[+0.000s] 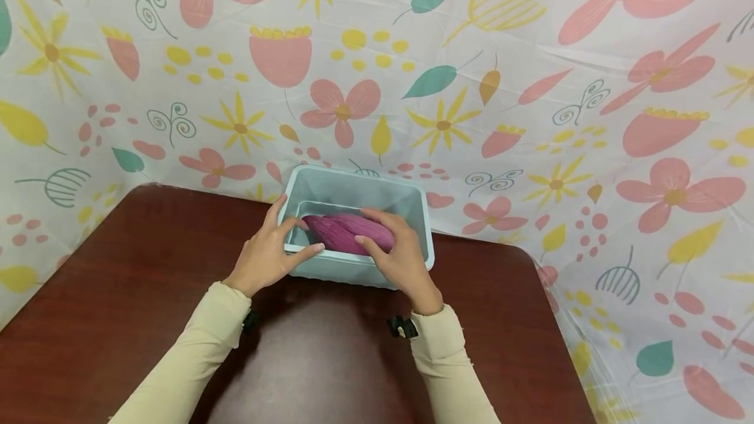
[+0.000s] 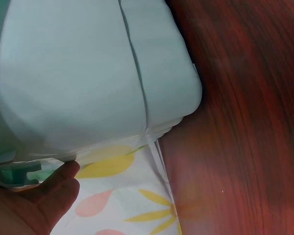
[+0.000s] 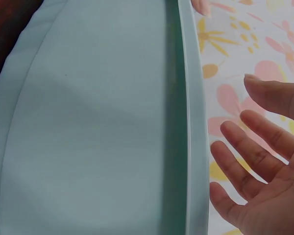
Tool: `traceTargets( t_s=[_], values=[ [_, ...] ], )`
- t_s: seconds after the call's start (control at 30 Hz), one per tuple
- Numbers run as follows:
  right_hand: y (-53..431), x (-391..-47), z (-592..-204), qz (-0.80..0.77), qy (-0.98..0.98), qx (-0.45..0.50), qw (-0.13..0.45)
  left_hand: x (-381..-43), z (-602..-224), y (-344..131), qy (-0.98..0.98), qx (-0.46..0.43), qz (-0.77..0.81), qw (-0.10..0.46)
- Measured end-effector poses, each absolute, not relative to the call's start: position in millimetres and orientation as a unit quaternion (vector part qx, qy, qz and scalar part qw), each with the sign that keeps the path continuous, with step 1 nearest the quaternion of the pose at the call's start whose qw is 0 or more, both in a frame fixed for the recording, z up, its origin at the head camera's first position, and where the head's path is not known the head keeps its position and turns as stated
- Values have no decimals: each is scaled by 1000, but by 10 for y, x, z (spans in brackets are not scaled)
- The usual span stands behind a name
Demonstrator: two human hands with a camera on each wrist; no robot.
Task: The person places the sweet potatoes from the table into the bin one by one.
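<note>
A light blue plastic bin (image 1: pixel 347 271) stands at the back of the brown table. Inside it lies a glossy purple bundle (image 1: pixel 341 233), folded like cloth and tapering at its left end; its exact kind is unclear. My left hand (image 1: pixel 263 254) is at the bin's front left corner, fingers spread, one fingertip by the bundle's tapered end and the thumb over the front rim. Over the right end of the bundle is my right hand (image 1: pixel 402 257), thumb and fingers apart. The right wrist view shows these fingers (image 3: pixel 250 161) loosely extended above the rim, nothing visible between them.
The dark brown table (image 1: pixel 483 332) reaches towards me, with a shiny patch in front of the bin. A white flower-printed sheet (image 1: pixel 412 51) hangs behind and at both sides, close to the bin's back. Black straps (image 1: pixel 402 327) are on the wrists.
</note>
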State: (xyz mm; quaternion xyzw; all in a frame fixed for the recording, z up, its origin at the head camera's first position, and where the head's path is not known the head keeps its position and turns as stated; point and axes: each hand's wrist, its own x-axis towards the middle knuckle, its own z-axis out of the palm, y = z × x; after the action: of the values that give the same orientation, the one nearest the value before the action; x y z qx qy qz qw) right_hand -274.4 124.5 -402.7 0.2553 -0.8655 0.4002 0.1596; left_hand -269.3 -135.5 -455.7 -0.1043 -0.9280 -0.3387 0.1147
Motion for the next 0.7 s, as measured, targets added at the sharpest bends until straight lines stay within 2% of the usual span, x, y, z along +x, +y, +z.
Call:
traceTargets(
  t_s=[0.33, 0.7],
  values=[
    [1339, -2523, -4066, 411, -860, 257, 162, -2720, -4618, -1350, -926, -104, -342, 119],
    [1230, -2321, -4224, 402, -853, 274, 188, -2695, -4715, -1480, -922, -107, -321, 188]
  ],
)
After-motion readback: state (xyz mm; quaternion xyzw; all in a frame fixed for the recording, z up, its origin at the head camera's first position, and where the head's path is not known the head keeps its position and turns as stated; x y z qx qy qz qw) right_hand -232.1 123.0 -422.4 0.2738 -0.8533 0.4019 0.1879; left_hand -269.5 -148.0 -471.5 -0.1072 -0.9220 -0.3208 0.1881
